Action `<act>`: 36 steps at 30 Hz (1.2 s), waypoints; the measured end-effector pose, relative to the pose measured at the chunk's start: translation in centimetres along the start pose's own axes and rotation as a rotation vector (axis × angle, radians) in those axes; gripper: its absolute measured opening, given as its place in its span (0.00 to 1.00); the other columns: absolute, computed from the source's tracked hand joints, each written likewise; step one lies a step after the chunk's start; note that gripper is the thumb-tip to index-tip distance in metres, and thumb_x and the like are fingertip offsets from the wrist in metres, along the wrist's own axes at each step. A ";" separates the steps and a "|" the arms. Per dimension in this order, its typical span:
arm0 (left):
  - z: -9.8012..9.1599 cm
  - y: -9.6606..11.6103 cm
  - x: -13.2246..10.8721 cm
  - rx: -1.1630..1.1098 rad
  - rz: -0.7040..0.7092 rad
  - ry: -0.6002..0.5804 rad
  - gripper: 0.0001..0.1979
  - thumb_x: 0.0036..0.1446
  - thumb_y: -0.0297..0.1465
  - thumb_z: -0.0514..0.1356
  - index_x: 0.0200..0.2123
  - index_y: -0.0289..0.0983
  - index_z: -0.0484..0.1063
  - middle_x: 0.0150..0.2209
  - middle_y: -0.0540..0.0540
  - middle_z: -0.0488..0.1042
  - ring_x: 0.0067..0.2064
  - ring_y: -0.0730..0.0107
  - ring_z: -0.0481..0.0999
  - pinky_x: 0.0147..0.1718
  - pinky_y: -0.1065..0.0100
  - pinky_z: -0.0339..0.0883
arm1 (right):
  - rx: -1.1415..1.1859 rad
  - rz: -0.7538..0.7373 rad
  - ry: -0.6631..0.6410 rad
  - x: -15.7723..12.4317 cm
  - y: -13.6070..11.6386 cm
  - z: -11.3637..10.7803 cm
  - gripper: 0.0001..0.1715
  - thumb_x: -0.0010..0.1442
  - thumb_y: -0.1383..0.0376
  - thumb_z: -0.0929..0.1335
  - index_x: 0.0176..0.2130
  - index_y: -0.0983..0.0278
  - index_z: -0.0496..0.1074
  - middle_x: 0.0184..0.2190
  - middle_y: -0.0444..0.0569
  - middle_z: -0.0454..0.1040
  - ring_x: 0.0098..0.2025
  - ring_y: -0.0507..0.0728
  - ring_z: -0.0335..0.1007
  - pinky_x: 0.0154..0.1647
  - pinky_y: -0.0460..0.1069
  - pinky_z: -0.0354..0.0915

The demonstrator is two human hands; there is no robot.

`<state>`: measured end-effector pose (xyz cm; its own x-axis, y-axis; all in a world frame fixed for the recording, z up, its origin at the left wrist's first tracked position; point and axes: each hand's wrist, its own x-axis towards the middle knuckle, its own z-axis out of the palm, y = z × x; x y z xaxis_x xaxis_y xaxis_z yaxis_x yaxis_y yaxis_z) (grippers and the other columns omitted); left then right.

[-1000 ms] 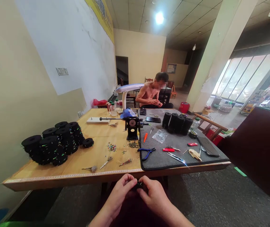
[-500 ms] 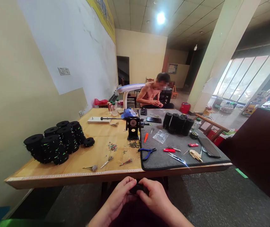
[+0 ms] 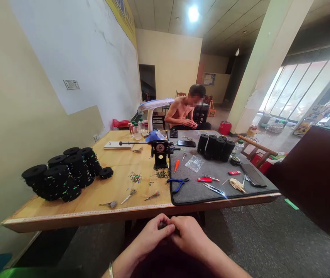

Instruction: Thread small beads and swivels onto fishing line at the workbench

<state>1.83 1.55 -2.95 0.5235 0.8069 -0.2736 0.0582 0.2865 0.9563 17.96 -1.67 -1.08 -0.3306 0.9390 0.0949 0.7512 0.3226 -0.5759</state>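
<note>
Just in front of the table's near edge, my left hand (image 3: 153, 234) and my right hand (image 3: 190, 233) meet with curled fingers. Between them they pinch a small black piece (image 3: 163, 226), almost wholly covered by the fingers; it may be a black foam spool. My left thumb reaches across to the right fingertips. On the wooden table (image 3: 95, 200) beyond lie several thin wire bundles (image 3: 129, 196), a pile of coloured beads (image 3: 135, 177) and a pile of small brass-coloured parts (image 3: 161, 175). Blue-handled pliers (image 3: 178, 184) rest at the edge of the grey mat (image 3: 193, 195).
Black foam spools (image 3: 57, 173) stand stacked at left, and more black spools (image 3: 215, 147) on the mat. A black clamp device (image 3: 160, 152) with a rod stands mid-table before a lamp (image 3: 150, 119). Snips (image 3: 214, 189) and a red knife (image 3: 204, 180) lie nearby. A person (image 3: 186, 110) sits beyond.
My hands have closed in on each other, and the black piece is now more hidden. My left thumb now crosses toward the right hand. The view has shifted slightly.
</note>
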 end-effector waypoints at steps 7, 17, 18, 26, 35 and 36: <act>0.5 -0.7 -0.6 -0.224 -0.083 -0.046 0.09 0.47 0.34 0.64 0.31 0.37 0.69 0.27 0.53 0.67 0.29 0.75 0.65 0.25 0.74 0.55 | 0.205 0.066 0.003 -0.2 0.3 -0.1 0.06 0.56 0.67 0.65 0.34 0.63 0.72 0.21 0.40 0.68 0.23 0.49 0.60 0.23 0.42 0.50; 0.2 -1.3 -0.4 -0.382 -0.093 -0.010 0.15 0.51 0.43 0.62 0.35 0.37 0.70 0.34 0.50 0.68 0.32 0.73 0.64 0.26 0.73 0.54 | 0.242 0.070 0.037 0.0 0.3 0.0 0.05 0.50 0.70 0.68 0.32 0.64 0.73 0.17 0.35 0.58 0.20 0.47 0.51 0.22 0.43 0.46; 0.2 -1.4 -0.5 -0.359 -0.069 -0.027 0.15 0.52 0.43 0.61 0.34 0.37 0.69 0.33 0.51 0.67 0.32 0.74 0.63 0.27 0.73 0.54 | 0.275 0.081 0.028 0.0 0.4 -0.1 0.06 0.50 0.69 0.68 0.33 0.64 0.73 0.16 0.35 0.57 0.20 0.47 0.51 0.22 0.43 0.46; -0.2 -2.0 -0.4 0.236 0.249 0.130 0.15 0.52 0.43 0.61 0.29 0.36 0.69 0.28 0.52 0.67 0.32 0.70 0.62 0.32 0.70 0.56 | 0.523 0.107 0.020 0.6 1.2 -1.1 0.11 0.56 0.65 0.64 0.27 0.67 0.73 0.22 0.42 0.69 0.25 0.50 0.60 0.27 0.43 0.56; 0.4 -1.9 -0.8 -0.385 0.069 0.056 0.12 0.55 0.41 0.59 0.31 0.37 0.72 0.32 0.50 0.68 0.35 0.70 0.65 0.33 0.70 0.62 | 0.469 0.039 0.080 0.2 0.5 -0.4 0.09 0.60 0.64 0.63 0.34 0.65 0.72 0.22 0.41 0.69 0.24 0.49 0.59 0.27 0.43 0.55; 0.5 -1.9 -0.8 -0.444 0.052 0.054 0.11 0.54 0.40 0.60 0.31 0.37 0.73 0.33 0.49 0.69 0.35 0.70 0.65 0.33 0.70 0.62 | 0.473 0.033 0.079 0.1 0.5 -0.3 0.10 0.60 0.64 0.63 0.36 0.65 0.72 0.23 0.41 0.69 0.24 0.49 0.59 0.26 0.43 0.55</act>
<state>1.73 0.12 -4.45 0.4702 0.8487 -0.2422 -0.3440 0.4290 0.8353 18.42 -1.35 -1.08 -0.2528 0.9599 0.1213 0.4124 0.2203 -0.8840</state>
